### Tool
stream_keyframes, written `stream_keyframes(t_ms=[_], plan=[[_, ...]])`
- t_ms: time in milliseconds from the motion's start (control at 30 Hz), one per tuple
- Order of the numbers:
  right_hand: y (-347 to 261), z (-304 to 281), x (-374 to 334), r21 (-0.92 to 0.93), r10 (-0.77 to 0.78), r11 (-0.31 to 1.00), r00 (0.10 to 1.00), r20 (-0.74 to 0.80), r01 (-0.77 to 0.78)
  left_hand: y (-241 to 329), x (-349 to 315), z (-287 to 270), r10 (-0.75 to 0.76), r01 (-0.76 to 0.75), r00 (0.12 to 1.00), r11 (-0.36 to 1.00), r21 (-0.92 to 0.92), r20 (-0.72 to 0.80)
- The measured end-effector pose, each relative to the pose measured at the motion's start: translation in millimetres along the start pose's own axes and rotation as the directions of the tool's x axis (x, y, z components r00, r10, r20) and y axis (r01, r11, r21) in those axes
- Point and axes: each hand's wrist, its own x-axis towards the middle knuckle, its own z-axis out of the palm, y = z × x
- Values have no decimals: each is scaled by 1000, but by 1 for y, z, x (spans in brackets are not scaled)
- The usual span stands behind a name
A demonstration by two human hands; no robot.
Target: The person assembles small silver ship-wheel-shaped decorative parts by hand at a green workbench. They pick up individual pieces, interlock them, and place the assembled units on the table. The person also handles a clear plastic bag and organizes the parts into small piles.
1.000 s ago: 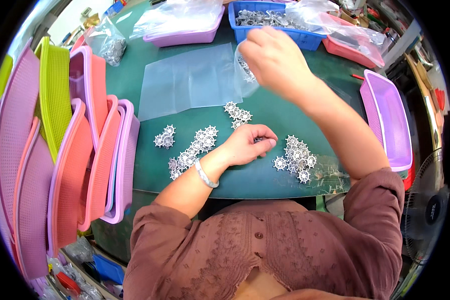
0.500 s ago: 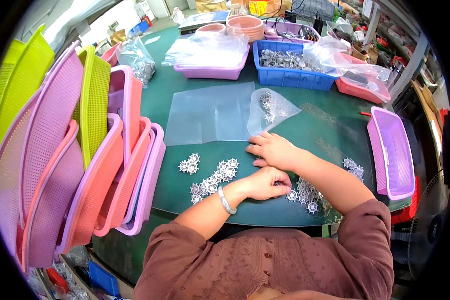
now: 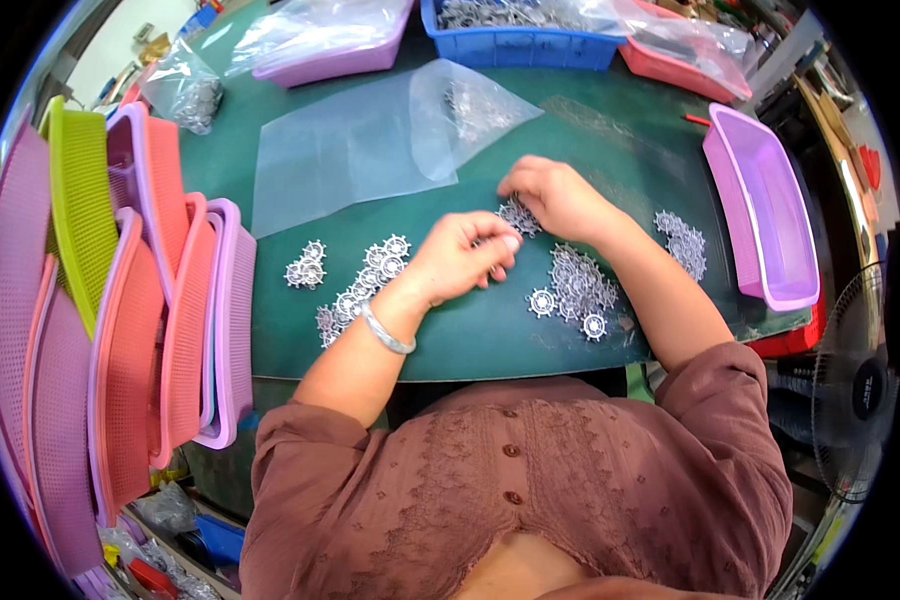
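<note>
Charms [image 3: 578,285]: silver wheels heaped on the surface [image 3: 450,345] near both hands; probably light, stiff; best pinched by rims
Left hand [image 3: 465,255]: grip curled, contents hidden, cannot tell
Right hand [image 3: 555,195]: grip at more charms [image 3: 518,217], hold unclear

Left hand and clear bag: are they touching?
Apart. The head view shows a strip of green table between the left hand and the clear bag.
</note>
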Motion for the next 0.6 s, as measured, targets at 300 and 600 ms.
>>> stream_keyframes(t_ms=[300, 600], plan=[[-20, -3, -10, 713, 397, 654, 917, -40, -252, 1, 6, 1, 147, -182, 941, 979, -91, -305], [-43, -1, -16, 659, 246, 748, 955, -167, -78, -5, 6, 1, 250, -285, 926, 955, -87, -283]])
